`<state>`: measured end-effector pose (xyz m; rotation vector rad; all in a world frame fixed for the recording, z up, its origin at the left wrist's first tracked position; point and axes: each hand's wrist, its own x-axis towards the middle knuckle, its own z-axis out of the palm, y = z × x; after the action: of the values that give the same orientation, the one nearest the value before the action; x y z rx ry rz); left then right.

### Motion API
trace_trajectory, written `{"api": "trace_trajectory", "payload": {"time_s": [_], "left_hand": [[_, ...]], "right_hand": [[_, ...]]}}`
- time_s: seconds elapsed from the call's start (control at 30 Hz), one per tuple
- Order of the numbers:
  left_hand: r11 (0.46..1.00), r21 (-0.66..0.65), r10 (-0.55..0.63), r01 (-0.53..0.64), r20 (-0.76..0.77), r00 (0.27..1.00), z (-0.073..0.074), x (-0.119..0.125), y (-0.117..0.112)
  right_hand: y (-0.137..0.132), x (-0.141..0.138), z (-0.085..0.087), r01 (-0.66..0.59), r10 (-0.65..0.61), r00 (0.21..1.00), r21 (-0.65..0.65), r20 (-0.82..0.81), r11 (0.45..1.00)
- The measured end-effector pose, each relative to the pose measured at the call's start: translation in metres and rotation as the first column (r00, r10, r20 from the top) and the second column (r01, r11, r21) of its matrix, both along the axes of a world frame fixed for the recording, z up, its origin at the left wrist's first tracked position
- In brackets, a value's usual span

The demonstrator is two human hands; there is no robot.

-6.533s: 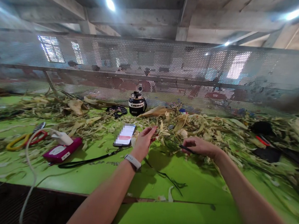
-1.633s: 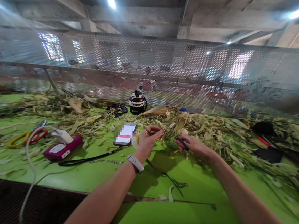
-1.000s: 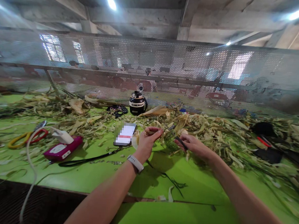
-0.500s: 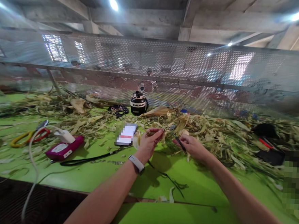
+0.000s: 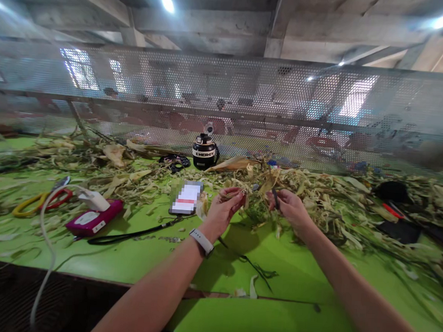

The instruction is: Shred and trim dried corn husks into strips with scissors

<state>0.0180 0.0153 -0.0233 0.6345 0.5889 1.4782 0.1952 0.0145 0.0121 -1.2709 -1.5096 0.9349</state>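
Observation:
My left hand (image 5: 224,210), with a pale watch strap at the wrist, is closed in a pinch on a bit of dried corn husk. The piece is small and partly hidden by the fingers. To its right, my right hand (image 5: 290,209) is closed around a slim dark tool (image 5: 276,199); its exact kind cannot be made out. Both hands are just above the near edge of a loose heap of dried husk strips (image 5: 325,198). A small gap separates them. Thin dark strands (image 5: 259,271) lie on the green table (image 5: 293,277) below.
A lit phone (image 5: 186,198) with a black strap lies left of my hands. Beyond it stands a black bottle (image 5: 204,152). Scissors (image 5: 32,204) with yellow and red handles, a magenta box (image 5: 95,219) and a white cable are farther left. Another person's hand shows at the left edge.
My right hand has shifted slightly right and up, and the dark tool has turned more upright, away from my left hand. My left hand stays nearly in place.

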Motion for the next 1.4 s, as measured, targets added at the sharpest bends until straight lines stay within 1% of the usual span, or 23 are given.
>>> {"api": "trace_trajectory", "payload": {"time_s": [0.03, 0.1, 0.27, 0.37, 0.47, 0.53, 0.67, 0.8, 0.9, 1.0, 1.13, 1.2, 1.27, 1.33, 1.4], "left_hand": [[1.0, 0.003, -0.018, 0.018, -0.011, 1.0, 0.0, 0.001, -0.001], [0.999, 0.005, -0.035, 0.035, -0.036, 0.999, 0.0, 0.002, -0.002], [0.998, 0.017, -0.064, 0.067, -0.148, 0.987, 0.002, 0.003, -0.005], [0.996, -0.001, -0.083, 0.084, -0.16, 0.984, 0.003, 0.001, -0.007], [0.994, -0.038, -0.106, 0.102, -0.148, 0.983, 0.004, -0.003, -0.008], [0.995, -0.042, -0.101, 0.096, -0.162, 0.982, 0.005, -0.005, -0.007], [1.0, -0.019, -0.019, 0.016, -0.172, 0.985, 0.007, -0.011, 0.0], [0.998, -0.048, 0.041, -0.046, -0.098, 0.994, 0.008, -0.014, 0.006], [0.996, -0.08, 0.048, -0.05, -0.031, 0.998, 0.01, -0.017, 0.007], [0.995, -0.096, 0.007, -0.009, -0.014, 1.0, 0.01, -0.018, 0.006], [0.989, -0.121, -0.088, 0.084, -0.028, 0.996, 0.01, -0.017, 0.003], [0.989, -0.113, -0.099, 0.098, -0.005, 0.995, 0.011, -0.017, 0.003], [0.99, -0.101, -0.098, 0.099, 0.013, 0.995, 0.013, -0.018, 0.002], [0.989, -0.095, -0.112, 0.112, 0.005, 0.994, 0.015, -0.02, 0.001], [0.984, -0.1, -0.151, 0.148, -0.023, 0.988, 0.016, -0.021, 0.001]], "right_hand": [[-0.001, -0.001, 0.0, 0.027, -0.027, 0.999, -0.003, -0.032, 1.0], [-0.003, -0.004, 0.0, 0.034, -0.035, 0.995, -0.008, -0.097, 0.999], [-0.01, -0.011, 0.001, -0.067, 0.056, 0.972, -0.041, -0.228, 0.997], [-0.011, -0.012, 0.002, -0.117, 0.1, 0.968, -0.06, -0.231, 0.991], [-0.013, -0.01, 0.004, -0.164, 0.146, 0.971, -0.086, -0.189, 0.983], [-0.014, -0.008, 0.007, -0.203, 0.193, 0.973, -0.076, -0.128, 0.976], [-0.016, 0.002, 0.016, -0.307, 0.308, 0.951, -0.06, 0.009, 0.95], [-0.014, 0.015, 0.022, -0.389, 0.395, 0.912, -0.081, 0.106, 0.918], [-0.012, 0.019, 0.022, -0.409, 0.43, 0.884, -0.14, 0.182, 0.901], [-0.012, 0.019, 0.019, -0.44, 0.479, 0.846, -0.203, 0.234, 0.875], [-0.012, 0.019, 0.016, -0.467, 0.51, 0.824, -0.215, 0.248, 0.858], [-0.012, 0.021, 0.016, -0.487, 0.528, 0.813, -0.211, 0.245, 0.848], [-0.012, 0.022, 0.017, -0.52, 0.561, 0.794, -0.216, 0.232, 0.826], [-0.013, 0.023, 0.018, -0.533, 0.576, 0.783, -0.225, 0.232, 0.816], [-0.014, 0.022, 0.02, -0.532, 0.582, 0.776, -0.242, 0.244, 0.811]]}}
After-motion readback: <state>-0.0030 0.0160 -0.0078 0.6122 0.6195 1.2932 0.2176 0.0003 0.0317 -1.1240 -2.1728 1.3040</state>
